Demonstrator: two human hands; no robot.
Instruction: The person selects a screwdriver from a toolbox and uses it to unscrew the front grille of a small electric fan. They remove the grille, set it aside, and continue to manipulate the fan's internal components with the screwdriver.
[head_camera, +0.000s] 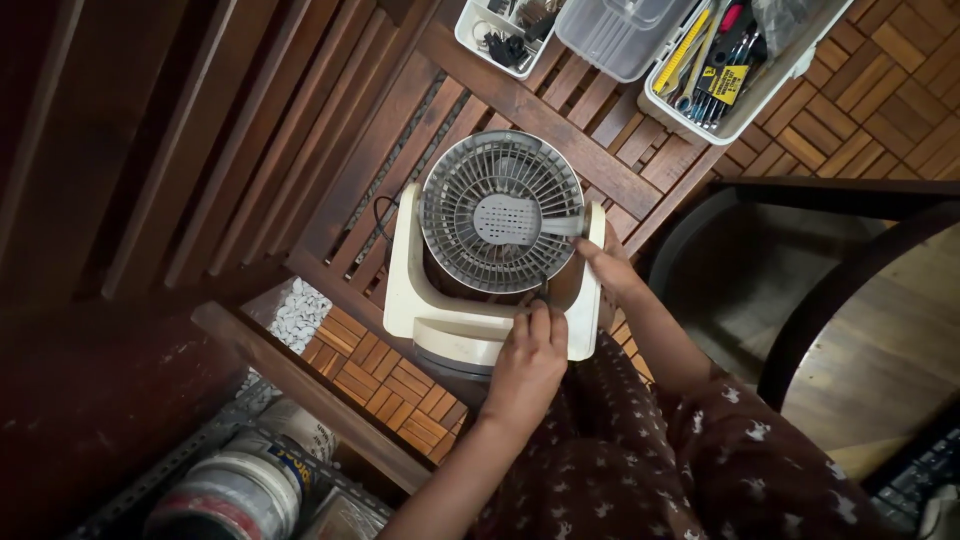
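Slatted wooden table (560, 110), dark reddish brown, runs diagonally through the view. Floor (900, 90) at upper right is wood parquet in small square tiles; similar tiles (375, 380) show below the table edge, beside a patch of white pebbles (300, 312). Dark curved chair frame (800, 300) stands at right. Paint cans (235, 490) sit at lower left. Lighting dim and warm; left side in deep shadow.

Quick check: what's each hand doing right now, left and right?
Left hand: fingers pinched at the fan grille's lower edge; what it holds cannot be told.
Right hand: gripping the fan's right side.
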